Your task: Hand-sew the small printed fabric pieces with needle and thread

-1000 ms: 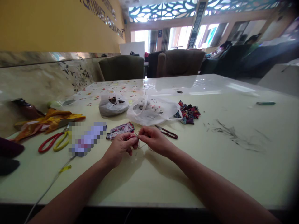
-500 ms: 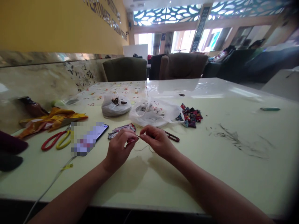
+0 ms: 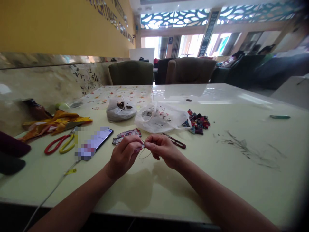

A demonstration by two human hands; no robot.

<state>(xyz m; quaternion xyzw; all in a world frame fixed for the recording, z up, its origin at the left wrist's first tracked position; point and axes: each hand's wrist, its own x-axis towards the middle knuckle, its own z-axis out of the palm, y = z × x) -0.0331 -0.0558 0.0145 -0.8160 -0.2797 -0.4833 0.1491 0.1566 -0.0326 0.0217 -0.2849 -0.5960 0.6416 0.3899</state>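
Observation:
Close together above the table's near middle, my two hands meet at the fingertips. My left hand (image 3: 123,156) is closed round a small piece of pink and white cloth (image 3: 137,150), mostly hidden by the fingers. Thumb and forefinger of my right hand (image 3: 166,150) pinch at the edge of that cloth; what they grip is too small to make out. A loop of thin thread (image 3: 144,157) hangs below the fingertips. Just beyond my left hand lie folded patterned cloth strips (image 3: 125,135), and behind my right hand a dark red thread snipper (image 3: 178,142).
Two white plastic bags (image 3: 120,113) stand farther back, beside a pile of small stuffed cloth pieces (image 3: 199,123). To the left are a phone (image 3: 95,143) on a cable, red and yellow scissors (image 3: 56,145) and orange cloth (image 3: 58,120). Thread scraps (image 3: 241,145) and a green object (image 3: 279,117) lie right.
My right hand's fingers have curled in, and a pale bit of the cloth now shows between the fingertips. The thread loop below looks smaller. The whole view has shifted slightly.

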